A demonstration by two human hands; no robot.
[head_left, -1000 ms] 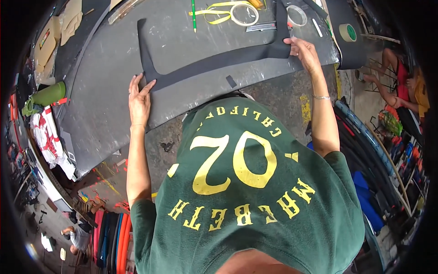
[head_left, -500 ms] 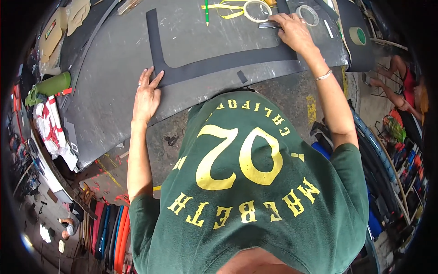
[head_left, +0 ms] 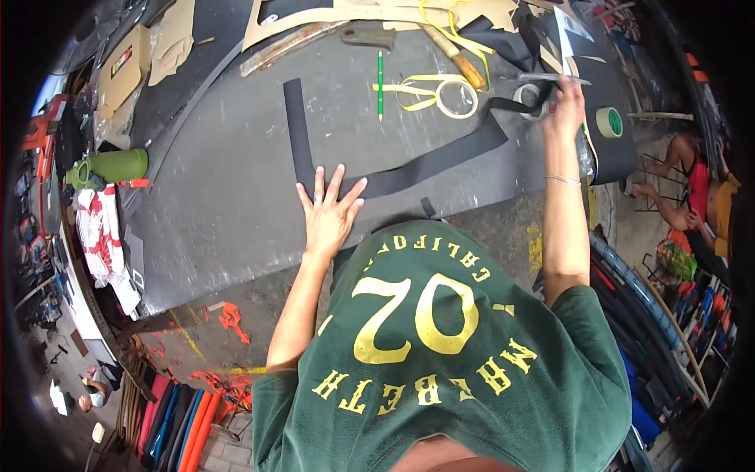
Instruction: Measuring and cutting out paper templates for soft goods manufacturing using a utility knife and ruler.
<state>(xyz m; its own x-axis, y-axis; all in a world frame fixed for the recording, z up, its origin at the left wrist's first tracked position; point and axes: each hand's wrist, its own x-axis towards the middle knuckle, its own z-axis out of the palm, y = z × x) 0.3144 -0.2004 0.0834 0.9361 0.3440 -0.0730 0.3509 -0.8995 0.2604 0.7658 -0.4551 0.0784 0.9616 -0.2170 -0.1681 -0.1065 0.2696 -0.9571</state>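
My left hand [head_left: 329,216] lies with fingers spread over the corner of a black L-shaped strip [head_left: 440,160], flat on the dark work table. One arm of the strip points away from me, the other runs right. Farther right, my right hand [head_left: 565,118] is closed on a thin, silvery flat piece [head_left: 580,80]. That piece is blurred; I cannot tell its kind. Beside this hand are a clear tape roll [head_left: 528,97] and a narrow dark band [head_left: 507,105]. A small black scrap [head_left: 427,207] sits at the table's near edge.
A green pencil [head_left: 381,86], a yellow tape measure [head_left: 417,105], a pale tape roll [head_left: 474,101] and a wooden-handled tool [head_left: 456,61] lie beyond the strip. A green bottle [head_left: 118,164] stands left; another tape roll [head_left: 609,122] is right. A person sits at far right.
My right hand has moved right, lifting the thin piece from beside the tape rolls. My left hand has slid onto the strip's corner, its fingers spread wider. The whole view has shifted.
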